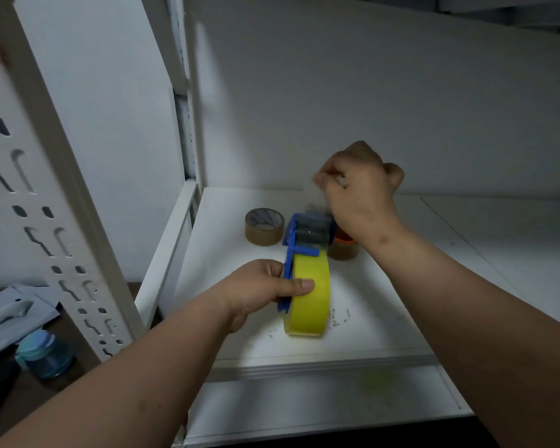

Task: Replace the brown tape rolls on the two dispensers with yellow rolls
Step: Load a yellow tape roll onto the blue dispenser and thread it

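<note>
Yellow roll [309, 295], one, on dispenser [299, 240]: left hand [259, 289] grips; right hand [359, 185] pinching, blurred.

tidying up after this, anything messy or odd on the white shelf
Small dark specks and scraps are scattered on the white shelf board, right of the yellow tape roll in the blue plastic dispenser. What they are is unclear. Nothing else stands out.
</note>
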The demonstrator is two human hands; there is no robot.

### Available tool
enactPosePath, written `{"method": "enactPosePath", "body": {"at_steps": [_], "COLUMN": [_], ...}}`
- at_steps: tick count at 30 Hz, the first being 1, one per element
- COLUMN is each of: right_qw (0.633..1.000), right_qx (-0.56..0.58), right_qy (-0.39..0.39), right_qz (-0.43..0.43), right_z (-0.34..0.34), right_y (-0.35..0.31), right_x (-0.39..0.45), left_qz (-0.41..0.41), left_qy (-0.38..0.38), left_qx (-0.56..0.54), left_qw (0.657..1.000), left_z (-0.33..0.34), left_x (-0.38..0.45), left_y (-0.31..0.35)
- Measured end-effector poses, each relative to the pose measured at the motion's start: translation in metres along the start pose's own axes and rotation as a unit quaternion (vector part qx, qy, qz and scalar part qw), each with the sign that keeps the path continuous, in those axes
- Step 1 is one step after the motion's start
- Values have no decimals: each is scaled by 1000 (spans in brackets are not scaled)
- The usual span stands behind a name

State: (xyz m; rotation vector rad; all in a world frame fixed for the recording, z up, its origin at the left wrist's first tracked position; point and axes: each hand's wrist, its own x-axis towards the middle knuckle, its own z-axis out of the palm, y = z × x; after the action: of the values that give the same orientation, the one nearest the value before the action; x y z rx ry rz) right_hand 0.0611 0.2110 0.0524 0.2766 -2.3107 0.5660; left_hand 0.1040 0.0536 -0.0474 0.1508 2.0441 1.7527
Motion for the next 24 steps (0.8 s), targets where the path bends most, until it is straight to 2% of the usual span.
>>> {"method": "enactPosePath", "body": {"at_steps": [3,5,8,11,24], "right_qw": [999,998,996,994,998], "right_qx": [24,43,85,106,50], "right_qy": [40,31,-2,-21,-25], "right_qz": [16,19,4,-14,-11], "right_z": [-5,-4,-2,-3,-6], "right_y": [-3,-5,-10,-15,-15], "right_x": [5,4,2,2,12], "left_qz": [6,1,-18,-3,23], "left_qy": [72,89,62,26,68], "left_qx": [31,38,22,22,10], "left_qw": [997,995,998,999,997], "left_z": [-1,-3,-5,-3,-2], "left_x": [1,1,-4,-6,-18], "left_y": [1,-1,-1,-2,-12]}}
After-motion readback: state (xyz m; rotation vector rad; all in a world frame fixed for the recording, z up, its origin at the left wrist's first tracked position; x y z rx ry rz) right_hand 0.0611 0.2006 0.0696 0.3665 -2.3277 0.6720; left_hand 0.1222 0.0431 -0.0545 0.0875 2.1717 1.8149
